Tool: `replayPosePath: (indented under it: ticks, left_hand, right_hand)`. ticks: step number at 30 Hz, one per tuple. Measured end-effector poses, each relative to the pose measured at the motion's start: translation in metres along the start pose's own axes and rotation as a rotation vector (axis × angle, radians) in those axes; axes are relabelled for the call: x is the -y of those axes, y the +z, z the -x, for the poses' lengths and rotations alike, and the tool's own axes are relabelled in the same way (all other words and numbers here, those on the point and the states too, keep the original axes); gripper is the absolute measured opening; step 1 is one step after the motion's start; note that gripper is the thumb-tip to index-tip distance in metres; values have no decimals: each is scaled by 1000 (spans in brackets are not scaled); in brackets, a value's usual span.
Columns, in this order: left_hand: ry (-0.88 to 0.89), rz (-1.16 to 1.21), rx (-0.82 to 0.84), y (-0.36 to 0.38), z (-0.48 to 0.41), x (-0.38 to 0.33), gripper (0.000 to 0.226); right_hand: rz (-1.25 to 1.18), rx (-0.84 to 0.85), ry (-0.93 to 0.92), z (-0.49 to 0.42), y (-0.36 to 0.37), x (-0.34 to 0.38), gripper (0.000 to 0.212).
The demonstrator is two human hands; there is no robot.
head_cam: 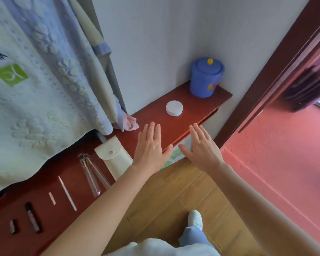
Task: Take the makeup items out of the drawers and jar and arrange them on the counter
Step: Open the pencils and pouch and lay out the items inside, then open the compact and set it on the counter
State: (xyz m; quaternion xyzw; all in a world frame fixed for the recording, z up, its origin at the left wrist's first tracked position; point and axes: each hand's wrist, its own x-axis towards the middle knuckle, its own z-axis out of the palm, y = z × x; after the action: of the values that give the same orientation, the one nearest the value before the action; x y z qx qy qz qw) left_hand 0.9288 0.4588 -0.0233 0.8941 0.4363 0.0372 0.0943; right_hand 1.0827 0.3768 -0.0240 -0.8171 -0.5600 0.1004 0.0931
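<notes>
A dark red counter (192,108) runs along the wall. At its far end stands a blue jar (206,78) with its lid on and a yellow knob. A white round compact (174,108) lies in front of the jar. Laid in a row are a cream snap pouch (115,157), clear tweezers-like tools (92,174), a thin clear stick (67,194), a small pink tube (52,198), a dark pencil (32,218) and a dark cap (13,226). My left hand (151,146) lies flat, fingers straight, over the counter's edge. My right hand (201,146) is spread flat just beyond the edge, holding nothing.
A pale blue patterned towel (35,89) hangs over the counter's left part. A pink cloth (130,123) lies by the wall. A dark door frame (266,80) and a pink wall (275,154) are at the right. Wood floor (174,200) and my white shoe (195,218) are below.
</notes>
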Motion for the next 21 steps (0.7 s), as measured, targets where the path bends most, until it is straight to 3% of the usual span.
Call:
replayPosePath:
  ticks: [10,21]
  left_hand:
    - [-218,18,-20,17,-36,-66,76]
    - [-253,-44,-87,18,-74,-50,73]
  right_hand:
    - [6,66,-220,-54,-24,-74,82]
    - [5,50,-314,-108,-15,-75,79]
